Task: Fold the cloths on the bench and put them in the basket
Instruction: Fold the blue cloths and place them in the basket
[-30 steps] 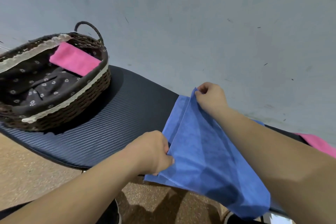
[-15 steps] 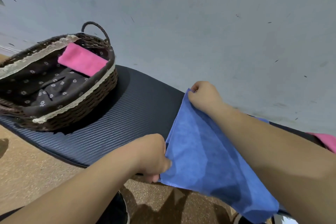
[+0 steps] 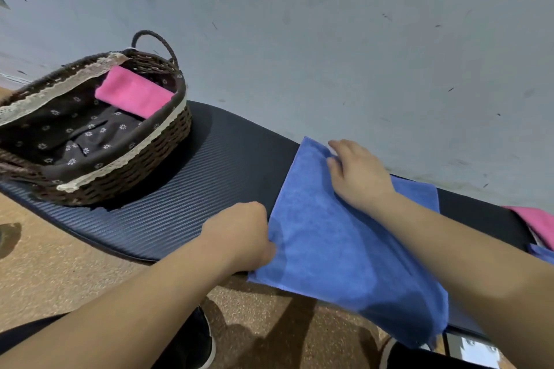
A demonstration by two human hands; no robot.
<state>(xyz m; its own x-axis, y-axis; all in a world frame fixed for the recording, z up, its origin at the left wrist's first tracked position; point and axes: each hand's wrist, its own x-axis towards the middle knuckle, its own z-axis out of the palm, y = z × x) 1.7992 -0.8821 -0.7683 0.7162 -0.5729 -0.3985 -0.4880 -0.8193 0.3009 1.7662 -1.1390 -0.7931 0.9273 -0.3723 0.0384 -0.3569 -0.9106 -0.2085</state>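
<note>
Head view: the left hand [image 3: 239, 234] pinches the near edge of the blue cloth [image 3: 338, 249], the right hand [image 3: 359, 177] lies flat on its far corner, on the bench [image 3: 227, 171] right of the basket [image 3: 135, 165]; I fear the overhanging front drags it floorward if either slackens.

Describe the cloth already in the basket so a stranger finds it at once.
At the left end of the dark bench stands a lace-trimmed wicker basket. Against its far wall lies the folded pink cloth. The blue cloth and the other pink cloth lie on the bench, outside it.
</note>
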